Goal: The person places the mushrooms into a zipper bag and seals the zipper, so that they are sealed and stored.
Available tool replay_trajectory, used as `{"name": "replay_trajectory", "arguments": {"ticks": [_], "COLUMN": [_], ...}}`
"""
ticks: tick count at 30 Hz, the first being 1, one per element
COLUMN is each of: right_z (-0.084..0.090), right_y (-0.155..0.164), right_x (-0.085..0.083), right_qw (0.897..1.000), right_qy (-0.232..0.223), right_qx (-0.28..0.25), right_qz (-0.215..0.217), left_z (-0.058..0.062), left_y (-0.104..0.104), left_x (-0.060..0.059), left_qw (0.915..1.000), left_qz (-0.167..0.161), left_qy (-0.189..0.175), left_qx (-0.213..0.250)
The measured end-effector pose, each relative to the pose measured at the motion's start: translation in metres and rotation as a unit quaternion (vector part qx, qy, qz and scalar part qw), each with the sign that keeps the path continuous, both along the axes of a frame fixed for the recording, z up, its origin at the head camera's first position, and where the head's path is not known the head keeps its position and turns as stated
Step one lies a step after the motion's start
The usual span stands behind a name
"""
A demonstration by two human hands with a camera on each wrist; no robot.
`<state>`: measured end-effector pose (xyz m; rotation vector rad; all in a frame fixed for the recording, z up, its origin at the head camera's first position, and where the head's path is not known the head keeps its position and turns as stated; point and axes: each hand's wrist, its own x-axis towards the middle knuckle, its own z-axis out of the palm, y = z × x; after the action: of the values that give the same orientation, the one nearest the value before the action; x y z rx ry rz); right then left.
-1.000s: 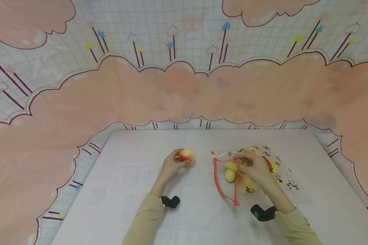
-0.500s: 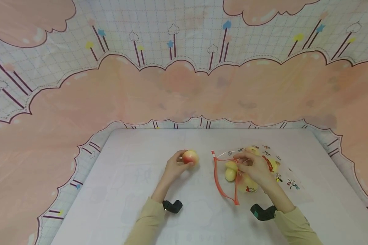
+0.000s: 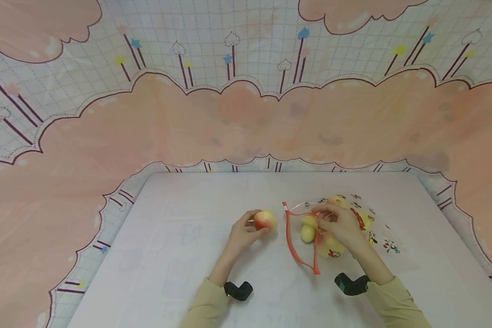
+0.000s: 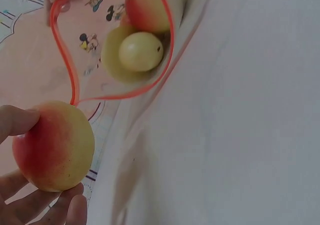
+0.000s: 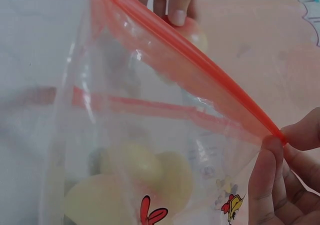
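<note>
My left hand [image 3: 246,231] grips a red-and-yellow peach [image 3: 264,220] just above the white table, a short way left of a clear zip bag [image 3: 344,228]. In the left wrist view the peach [image 4: 54,146] sits between my thumb and fingers, facing the bag's open mouth [image 4: 117,50]. My right hand [image 3: 338,224] pinches the upper orange zip strip [image 5: 200,70] and holds the mouth open. Several yellowish fruits [image 3: 309,230] lie inside the bag [image 5: 135,175].
The white table [image 3: 180,255] is bordered by a pink cloud-patterned cloth [image 3: 238,118] that rises behind it. Black wrist cameras sit on both arms, left [image 3: 238,290] and right [image 3: 350,284]. The bag has cartoon prints [image 3: 389,246].
My left hand has carried the peach to the right, closer to the bag's mouth. The right hand and the bag have stayed where they were.
</note>
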<state>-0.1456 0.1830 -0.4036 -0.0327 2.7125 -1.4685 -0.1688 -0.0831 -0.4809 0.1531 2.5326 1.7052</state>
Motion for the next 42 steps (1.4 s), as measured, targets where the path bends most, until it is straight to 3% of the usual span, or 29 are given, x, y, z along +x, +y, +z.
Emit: {"name": "replay_trajectory", "arguments": {"ticks": [9, 17, 21, 27, 34, 42], "right_z": [-0.001, -0.004, -0.005, -0.006, -0.006, -0.005], "right_y": [0.001, 0.001, 0.001, 0.001, 0.001, 0.001], "right_x": [-0.001, -0.002, -0.002, -0.002, -0.001, -0.001], "right_qw": [1.000, 1.000, 1.000, 1.000, 1.000, 1.000], "right_qy": [0.013, 0.013, 0.018, 0.023, 0.026, 0.024], "right_qx": [0.016, 0.012, 0.008, 0.004, 0.004, 0.004], "right_qz": [-0.005, -0.006, -0.005, -0.005, -0.005, 0.002], "left_z": [-0.004, -0.004, -0.004, -0.005, -0.011, -0.012], "left_y": [0.028, 0.040, 0.042, 0.048, 0.059, 0.067], "left_x": [0.014, 0.027, 0.031, 0.036, 0.037, 0.037], "left_qw": [0.9988, 0.9980, 0.9973, 0.9964, 0.9947, 0.9959], "left_qz": [-0.019, 0.010, 0.008, -0.002, -0.031, -0.046], "left_qy": [0.018, 0.010, 0.010, 0.016, -0.001, 0.016], "left_qx": [0.042, 0.062, 0.072, 0.084, 0.098, 0.076]}}
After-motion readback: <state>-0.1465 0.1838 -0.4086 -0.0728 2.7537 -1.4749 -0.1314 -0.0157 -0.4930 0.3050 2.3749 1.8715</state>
